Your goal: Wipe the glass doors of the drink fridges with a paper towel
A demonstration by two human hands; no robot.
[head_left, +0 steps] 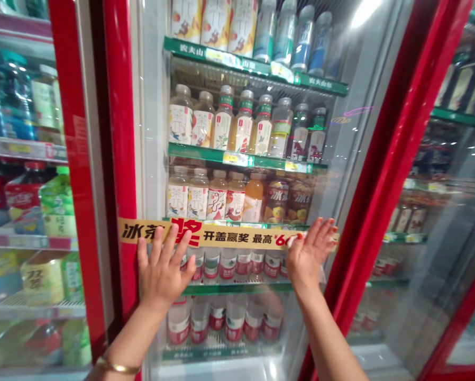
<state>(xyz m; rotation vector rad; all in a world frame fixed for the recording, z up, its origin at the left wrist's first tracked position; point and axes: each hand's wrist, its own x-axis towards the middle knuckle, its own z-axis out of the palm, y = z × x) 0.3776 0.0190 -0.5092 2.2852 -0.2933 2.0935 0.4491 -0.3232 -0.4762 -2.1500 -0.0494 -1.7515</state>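
Observation:
My left hand (pixel 166 272) is spread with its fingers apart over the left part of a yellow printed strip (pixel 225 238) on the glass cooler door (pixel 150 132). Near the strip's right end is my right hand (pixel 309 256), palm toward the glass and fingers stretched upward. A small whitish patch shows at the edges of that palm; what it is I cannot make out. Behind the glass, bottles of tea drink (pixel 217 196) stand in a row just above the strip. Bottles with red-and-white labels (pixel 226 264) show below it, partly hidden by my hands.
Red door frames (pixel 120 132) border the glass on both sides. Green-edged shelves (pixel 245 159) hold several rows of bottles inside. At the left, another cooler holds drinks and cartons (pixel 43 278). More shelves (pixel 455 116) with bottles appear behind glass at the right.

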